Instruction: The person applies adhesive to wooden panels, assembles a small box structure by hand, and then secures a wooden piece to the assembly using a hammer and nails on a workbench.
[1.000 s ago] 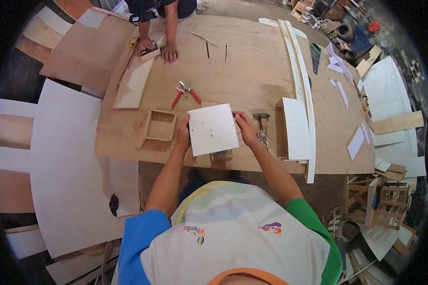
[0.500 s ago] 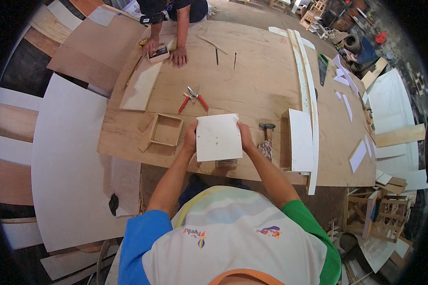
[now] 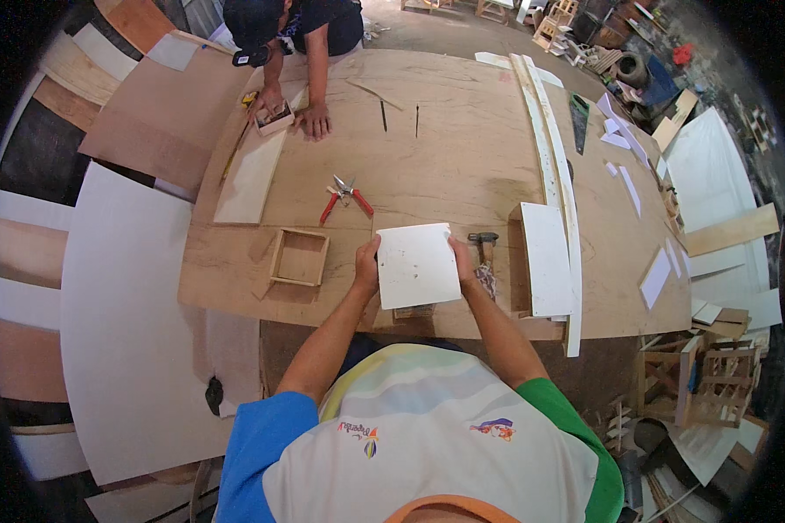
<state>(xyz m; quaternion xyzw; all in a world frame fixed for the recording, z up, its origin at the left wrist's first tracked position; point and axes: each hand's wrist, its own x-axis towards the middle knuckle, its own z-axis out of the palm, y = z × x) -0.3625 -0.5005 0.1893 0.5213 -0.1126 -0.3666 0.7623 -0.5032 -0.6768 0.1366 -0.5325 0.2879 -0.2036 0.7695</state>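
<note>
Between my two hands I hold a white square panel (image 3: 419, 267) with a few small holes or marks near its middle. My left hand (image 3: 367, 264) grips its left edge, and my right hand (image 3: 463, 261) grips the right edge. Whether the panel is a single board or the face of a box is hidden. Partly under its near edge is a small wooden block or box (image 3: 414, 311). A hammer (image 3: 486, 253) lies just beyond my right hand. Left of my left hand sits a small open wooden box (image 3: 300, 257). Red-handled pruning shears (image 3: 345, 199) lie open beyond the panel.
Across the brown plywood tabletop (image 3: 462, 161), a co-worker's hand (image 3: 315, 121) rests flat beside another small box (image 3: 275, 118). Long white strips (image 3: 549, 148) and a white-faced box (image 3: 545, 260) stand to the right, with a green-handled saw (image 3: 579, 122) beyond. A pale board (image 3: 249, 187) lies at left.
My hands and the panel appear slightly lower and to the right in the picture, still gripped at both edges. The co-worker's hand has reached into the small box.
</note>
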